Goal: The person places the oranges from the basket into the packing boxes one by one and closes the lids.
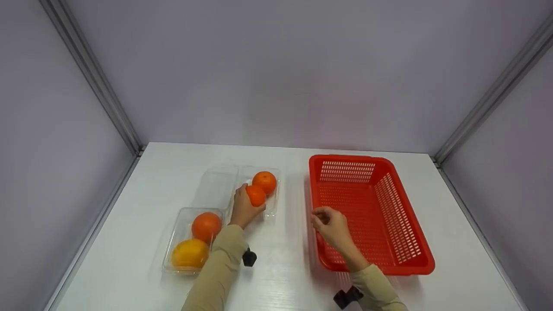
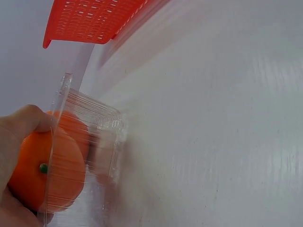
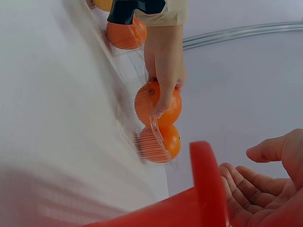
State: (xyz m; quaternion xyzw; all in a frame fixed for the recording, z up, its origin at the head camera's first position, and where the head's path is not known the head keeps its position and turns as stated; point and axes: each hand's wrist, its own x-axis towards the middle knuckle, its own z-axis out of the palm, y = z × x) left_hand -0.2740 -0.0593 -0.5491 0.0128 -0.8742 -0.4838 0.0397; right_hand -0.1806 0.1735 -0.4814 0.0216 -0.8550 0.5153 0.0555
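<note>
Orange [image 1: 256,195] in left hand [image 1: 243,210], above clear tray [image 1: 273,206].

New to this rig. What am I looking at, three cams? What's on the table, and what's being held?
No machine here: a person works with bare hands. One camera sits on the head looking down; one rides on each wrist. On the white table lie two clear plastic boxes of oranges and an empty red basket. The left hand grips an orange at the far box, beside another orange. The right hand hangs loosely open over the basket's near left edge, holding nothing.
</note>
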